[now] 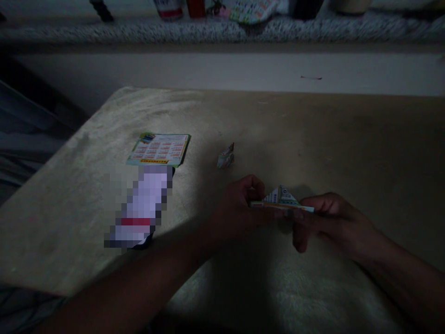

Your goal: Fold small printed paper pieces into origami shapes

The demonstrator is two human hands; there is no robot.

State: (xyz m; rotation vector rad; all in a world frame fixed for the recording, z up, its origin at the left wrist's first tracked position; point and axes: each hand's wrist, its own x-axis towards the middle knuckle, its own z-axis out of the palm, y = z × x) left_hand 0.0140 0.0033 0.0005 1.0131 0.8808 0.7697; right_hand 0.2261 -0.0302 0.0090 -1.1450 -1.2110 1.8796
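Observation:
A small piece of folded printed paper [282,197], with a triangular peak above a flat lower strip, is held above the table between both hands. My left hand [243,204] is closed on its left end, thumb along the near edge. On the right end, my right hand [330,218] pinches the strip, with one finger pointing down below it. The thumbs nearly meet at the paper's lower edge. Beyond my left hand, a small folded paper figure [226,157] with a pointed top sits on the table.
To the left lies a printed calendar card [160,149], with a phone [142,204] just nearer, its screen blurred out. They rest on a pale table [86,185]. Behind the table, a speckled stone ledge [121,31] carries several items, including a colourful packet [253,10].

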